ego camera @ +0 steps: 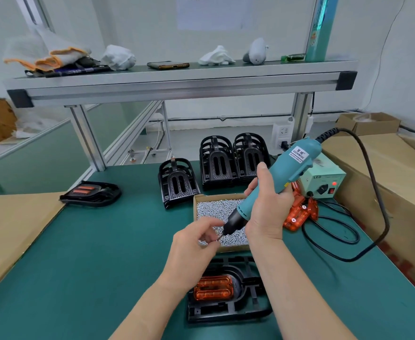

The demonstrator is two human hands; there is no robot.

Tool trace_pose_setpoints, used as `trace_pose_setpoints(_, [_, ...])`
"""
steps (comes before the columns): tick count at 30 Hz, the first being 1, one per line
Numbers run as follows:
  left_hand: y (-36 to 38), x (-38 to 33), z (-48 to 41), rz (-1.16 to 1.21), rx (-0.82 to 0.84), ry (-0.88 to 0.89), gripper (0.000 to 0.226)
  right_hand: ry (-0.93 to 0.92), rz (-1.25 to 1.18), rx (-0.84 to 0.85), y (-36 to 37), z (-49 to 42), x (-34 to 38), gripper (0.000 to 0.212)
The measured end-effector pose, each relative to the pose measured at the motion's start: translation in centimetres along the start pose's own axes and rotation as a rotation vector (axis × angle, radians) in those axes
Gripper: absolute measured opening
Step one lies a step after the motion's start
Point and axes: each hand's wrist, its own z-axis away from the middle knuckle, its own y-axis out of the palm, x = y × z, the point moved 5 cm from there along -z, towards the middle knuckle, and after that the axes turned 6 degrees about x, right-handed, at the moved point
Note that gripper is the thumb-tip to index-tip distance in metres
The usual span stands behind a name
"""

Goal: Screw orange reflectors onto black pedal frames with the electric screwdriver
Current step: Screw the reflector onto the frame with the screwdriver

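My right hand (pixel 266 202) grips the teal electric screwdriver (pixel 282 177), tilted with its black tip down-left over the cardboard box of small silver screws (pixel 216 212). My left hand (pixel 196 241) pinches a screw at the bit's tip. Below my hands a black pedal frame (pixel 228 307) lies flat on the green mat, with an orange reflector (pixel 213 288) seated in it. Loose orange reflectors (pixel 299 212) are piled right of the screw box. Bare black pedal frames (pixel 233 160) stand stacked behind the box, and one more stack (pixel 177 182) stands to their left.
A pedal frame with a reflector in it (pixel 91 192) lies at the mat's left, beside a cardboard sheet (pixel 12 229). The screwdriver's power unit (pixel 324 182) and looping black cable (pixel 343 241) sit at the right, next to a large carton (pixel 383 173). An aluminium shelf (pixel 177 82) spans overhead.
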Motion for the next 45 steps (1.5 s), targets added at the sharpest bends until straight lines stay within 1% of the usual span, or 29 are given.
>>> trace_pose_setpoints(5, [0.4,-0.8,0.9,-0.158,-0.011,0.081,0.048,-0.009,0.020,-0.022,-0.5,0.5,0.2,0.022])
trace_pose_setpoints(8, [0.5,-0.9,1.4,-0.218,0.004,0.089,0.053,0.010,0.006,-0.030,-1.1,0.6,0.3,0.020])
trace_pose_setpoints(10, [0.5,-0.8,1.9,-0.222,0.022,0.085,0.058,0.005,0.013,-0.020,-1.4,0.8,0.4,0.021])
trace_pose_setpoints(12, [0.1,-0.3,2.6,-0.190,0.016,0.065,0.057,-0.009,0.036,0.005,-1.6,1.0,0.6,0.023])
trace_pose_setpoints(14, [-0.3,0.3,3.6,-0.182,-0.009,0.059,0.045,-0.021,0.065,0.041,-2.0,1.4,0.8,0.025])
trace_pose_setpoints(17, [-0.4,1.0,5.1,-0.214,0.002,0.096,0.018,-0.028,0.114,0.083,-2.6,2.1,0.8,0.022])
trace_pose_setpoints(18, [-0.2,1.4,5.5,-0.213,0.021,0.090,0.015,-0.031,0.128,0.091,-2.8,2.4,0.7,0.022])
trace_pose_setpoints(22, [0.4,2.8,6.3,-0.186,0.078,0.010,0.023,-0.066,0.210,0.132,-3.2,3.4,0.5,0.024])
trace_pose_setpoints(25, [0.8,3.0,6.4,-0.212,0.085,0.034,0.020,-0.091,0.255,0.160,-3.3,4.1,0.6,0.025])
trace_pose_setpoints(30, [1.2,3.4,6.4,-0.277,0.114,0.055,0.014,-0.103,0.271,0.168,-3.4,4.6,0.4,0.032])
trace_pose_setpoints(35, [1.4,3.5,6.3,-0.287,0.111,0.073,0.012,-0.148,0.328,0.189,-3.2,4.9,0.3,0.026])
trace_pose_setpoints(41, [1.4,3.8,6.4,-0.295,0.111,0.086,0.013,-0.176,0.372,0.204,-2.8,5.4,0.1,0.039])
trace_pose_setpoints(45, [1.5,3.9,6.4,-0.295,0.111,0.092,0.013,-0.190,0.406,0.242,-2.5,5.7,0.1,0.035])
